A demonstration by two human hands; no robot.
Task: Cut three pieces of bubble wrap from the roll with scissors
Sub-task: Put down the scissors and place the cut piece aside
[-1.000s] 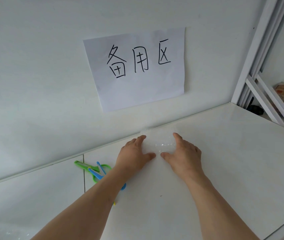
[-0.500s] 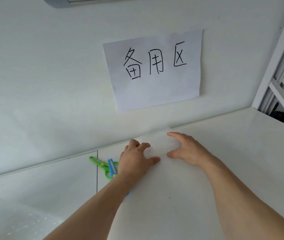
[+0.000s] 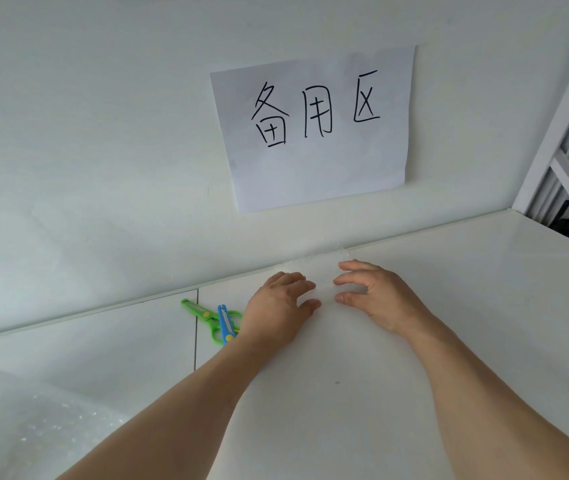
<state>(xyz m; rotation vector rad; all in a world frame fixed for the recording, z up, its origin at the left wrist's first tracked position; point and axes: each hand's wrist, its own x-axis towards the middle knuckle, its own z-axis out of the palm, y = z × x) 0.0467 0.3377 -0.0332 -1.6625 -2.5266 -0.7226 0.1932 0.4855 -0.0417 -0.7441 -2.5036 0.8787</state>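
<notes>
**Cut piece laid at wall edge; scissors idle**

Head view. Landmark: the paper sign [image 3: 314, 129] taped to the wall, three handwritten characters in black.

- Below the sign, where the white table [image 3: 449, 323] meets the wall, lies a small piece of bubble wrap [image 3: 324, 271]. Clear, faintly glinting, hard to separate from the white top; its edges cannot be traced fully.
- Left hand [image 3: 277, 306] rests flat on the piece's near-left part, fingers straight, gripping nothing.
- Right hand [image 3: 376, 296] is just right of it, fingers loosely spread and arched over the sheet, thumb apart; nothing pinched. Whether the fingertips touch the film I cannot tell.
- Scissors [image 3: 219, 318], green and blue plastic handles, lie down-left of the sign, just beside the left wrist, partly hidden by it.
- More bubble wrap [image 3: 33, 431], a wide dimpled translucent sheet, sits far down-left of the sign at the frame corner; presumably the roll end.

Risks (judgement):
- Film is light and springy; on release it may curl or slide off the smooth top.
- The left forearm passes close over the scissors; drawing back could knock them.
- Clear on white: pieces are easily miscounted. Count of finished pieces cannot be read here.
</notes>
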